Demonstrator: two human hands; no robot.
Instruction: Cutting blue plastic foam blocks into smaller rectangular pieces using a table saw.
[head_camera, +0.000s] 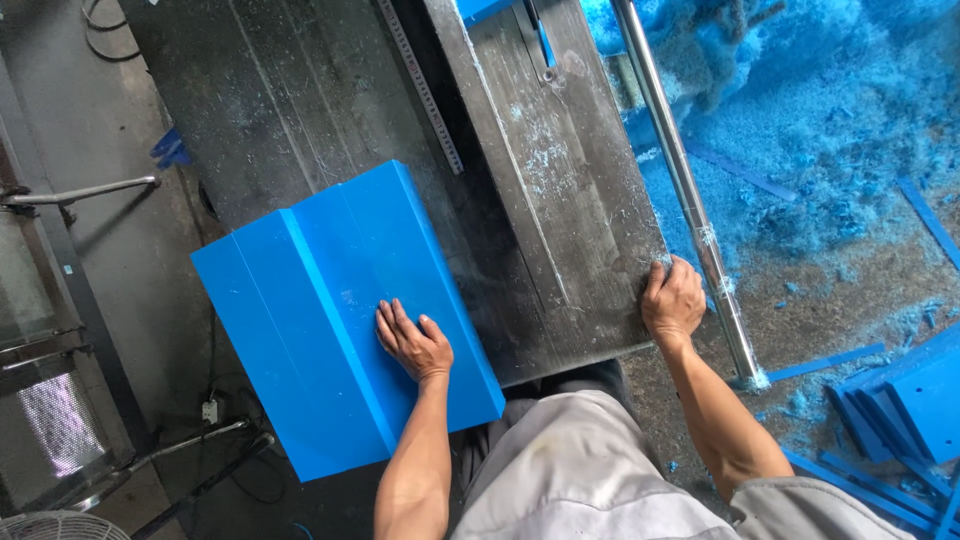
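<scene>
The left hand (412, 342) lay flat, fingers spread wide, on the blue plastic panels (340, 310) at lower left of the frame, which overhung the dark metal counter (400, 110); the right hand (672, 300) curled its fingers over the counter's right edge, seemingly gripping it, just beside a steel rod (680, 170); blue shavings (830, 120) covered the floor at upper right.

**Out of sight at the saw table**

Under the left hand (412, 343) a patch of the blue panel (330, 320) is covered; beyond the right hand (672, 300), gripping the table edge (590, 350), the steel rail (690, 200) runs off the top; its fingertips curl out of view.
</scene>
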